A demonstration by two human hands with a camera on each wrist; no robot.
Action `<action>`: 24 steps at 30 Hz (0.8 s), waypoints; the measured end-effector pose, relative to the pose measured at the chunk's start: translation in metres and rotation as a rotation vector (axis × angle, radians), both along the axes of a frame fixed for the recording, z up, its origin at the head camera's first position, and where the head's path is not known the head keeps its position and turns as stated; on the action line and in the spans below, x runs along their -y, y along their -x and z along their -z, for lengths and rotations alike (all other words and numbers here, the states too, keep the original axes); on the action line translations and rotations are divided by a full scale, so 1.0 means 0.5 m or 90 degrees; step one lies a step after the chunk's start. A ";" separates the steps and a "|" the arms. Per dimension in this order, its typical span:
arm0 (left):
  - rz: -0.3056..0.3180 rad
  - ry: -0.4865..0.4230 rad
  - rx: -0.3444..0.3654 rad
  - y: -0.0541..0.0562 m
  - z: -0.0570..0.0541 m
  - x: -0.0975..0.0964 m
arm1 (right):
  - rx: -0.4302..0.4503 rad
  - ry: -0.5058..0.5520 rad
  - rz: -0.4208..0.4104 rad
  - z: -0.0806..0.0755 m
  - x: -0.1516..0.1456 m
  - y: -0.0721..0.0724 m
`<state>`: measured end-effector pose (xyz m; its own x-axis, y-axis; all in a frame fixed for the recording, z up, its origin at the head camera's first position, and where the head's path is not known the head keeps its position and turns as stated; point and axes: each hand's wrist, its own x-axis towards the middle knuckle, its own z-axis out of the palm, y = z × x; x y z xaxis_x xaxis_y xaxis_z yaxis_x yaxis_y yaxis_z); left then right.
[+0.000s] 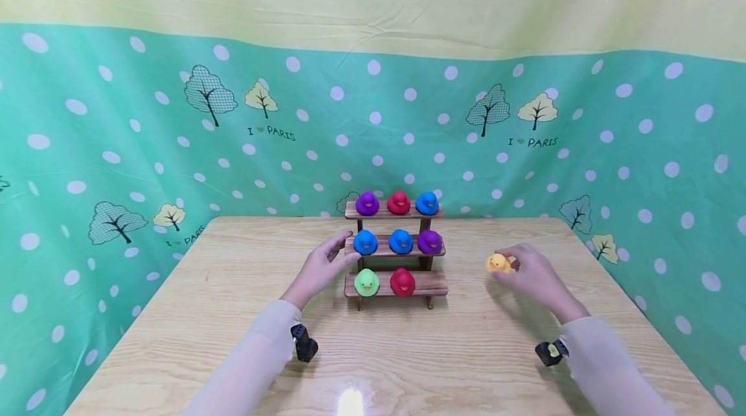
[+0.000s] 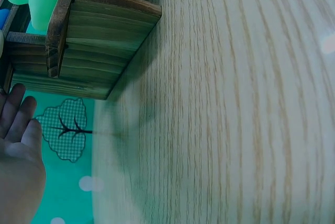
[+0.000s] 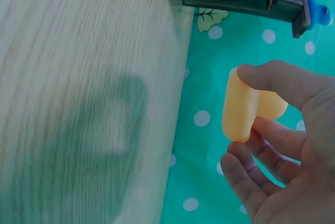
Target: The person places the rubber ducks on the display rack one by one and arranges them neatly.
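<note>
My right hand (image 1: 533, 273) pinches a yellow rubber duck (image 1: 498, 263) between thumb and fingers, held above the table right of a three-tier wooden stand (image 1: 431, 283). In the right wrist view the duck (image 3: 241, 109) shows its underside and side. My left hand (image 1: 320, 268) is at the stand's left end, fingers loosely extended near the middle tier and the blue duck (image 1: 365, 242); whether it touches the wood I cannot tell. On the bottom tier sit a green duck (image 1: 366, 282) and a red duck (image 1: 403, 282).
The middle tier also bears another blue duck (image 1: 401, 241) and a purple duck (image 1: 429, 242). Along the top stand purple (image 1: 367, 203), red (image 1: 399, 203) and blue ducks (image 1: 427, 203). A dotted green curtain (image 1: 315, 118) hangs behind the light wooden table (image 1: 233, 312).
</note>
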<state>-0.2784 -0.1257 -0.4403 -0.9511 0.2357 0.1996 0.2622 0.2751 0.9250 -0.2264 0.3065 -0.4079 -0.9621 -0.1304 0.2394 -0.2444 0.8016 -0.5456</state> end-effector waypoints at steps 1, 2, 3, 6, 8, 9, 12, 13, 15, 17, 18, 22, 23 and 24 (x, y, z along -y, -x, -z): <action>0.000 0.000 -0.001 0.000 0.000 0.000 | -0.002 -0.001 -0.007 0.001 0.002 0.000; 0.000 0.000 -0.001 0.000 0.000 0.000 | -0.005 -0.001 -0.013 0.002 0.005 0.000; 0.000 0.000 -0.002 0.000 0.000 0.000 | -0.006 0.001 -0.020 0.003 0.007 0.000; 0.000 -0.001 -0.002 0.000 0.001 0.000 | -0.004 0.008 -0.039 0.002 0.017 -0.003; 0.001 -0.003 -0.002 0.000 0.001 0.000 | -0.007 0.013 -0.053 -0.001 0.025 -0.005; 0.001 -0.003 -0.002 0.000 0.001 0.000 | -0.008 0.016 -0.062 -0.003 0.029 -0.007; 0.000 -0.003 -0.004 0.001 0.002 0.000 | -0.016 0.025 -0.085 -0.005 0.039 -0.009; 0.000 -0.002 -0.005 0.001 0.003 0.000 | -0.020 0.028 -0.094 -0.004 0.042 -0.009; 0.000 0.000 -0.007 0.001 0.003 0.000 | -0.023 0.031 -0.107 -0.003 0.046 -0.010; -0.001 0.000 -0.007 0.001 0.003 0.000 | -0.019 0.031 -0.115 0.000 0.050 -0.010; 0.001 -0.001 -0.006 0.001 0.002 0.000 | -0.015 0.033 -0.122 0.001 0.053 -0.009; -0.001 -0.001 -0.005 0.000 0.000 -0.001 | 0.000 0.039 -0.164 0.005 0.065 -0.010; -0.001 -0.001 -0.005 0.000 -0.001 -0.001 | 0.000 0.040 -0.176 0.005 0.068 -0.010; 0.000 0.000 -0.006 -0.001 -0.002 -0.001 | 0.000 0.040 -0.187 0.005 0.072 -0.010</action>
<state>-0.2781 -0.1251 -0.4393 -0.9490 0.2361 0.2091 0.2717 0.2757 0.9220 -0.2213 0.2707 -0.4103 -0.8851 -0.3883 0.2567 -0.4616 0.6606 -0.5921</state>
